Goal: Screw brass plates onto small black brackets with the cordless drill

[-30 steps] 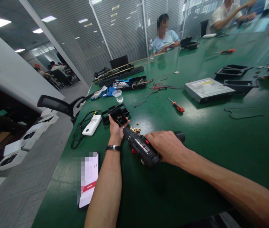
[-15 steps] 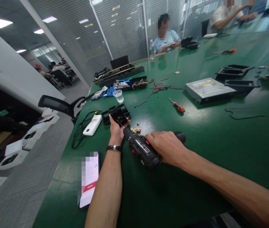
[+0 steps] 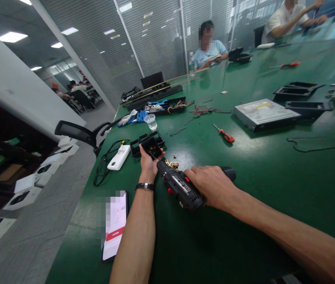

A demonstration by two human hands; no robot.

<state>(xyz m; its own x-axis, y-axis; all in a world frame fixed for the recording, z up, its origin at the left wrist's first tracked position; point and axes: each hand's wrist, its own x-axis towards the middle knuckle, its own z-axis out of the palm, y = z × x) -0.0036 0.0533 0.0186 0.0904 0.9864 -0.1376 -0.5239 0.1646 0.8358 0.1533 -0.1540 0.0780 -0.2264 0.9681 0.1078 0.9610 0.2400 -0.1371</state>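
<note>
My left hand [image 3: 148, 162] is closed around a small black plastic box [image 3: 152, 147] with brassy parts inside, its open face tilted toward me. My right hand [image 3: 213, 183] grips a black cordless drill [image 3: 180, 187] with red switches, lying sideways. The drill's nose points at the box, its bit reaching the lower edge; I cannot make out the exact contact. Small brass pieces [image 3: 173, 165] lie on the table just beyond the drill. Behind the held box rests a black plastic frame [image 3: 134, 148] with square openings.
Left of my hands are a white power bank [image 3: 119, 157], a black cable [image 3: 98, 173] and a lit phone [image 3: 115, 227]. Farther off stand a clear plastic cup [image 3: 151, 123], a red screwdriver [image 3: 226, 136] and a metal disc drive [image 3: 266, 114]. A person in light blue [image 3: 211, 53] sits opposite.
The whole view has shifted slightly right and down. Both hands, the drill and the black box keep nearly the same positions relative to each other.
</note>
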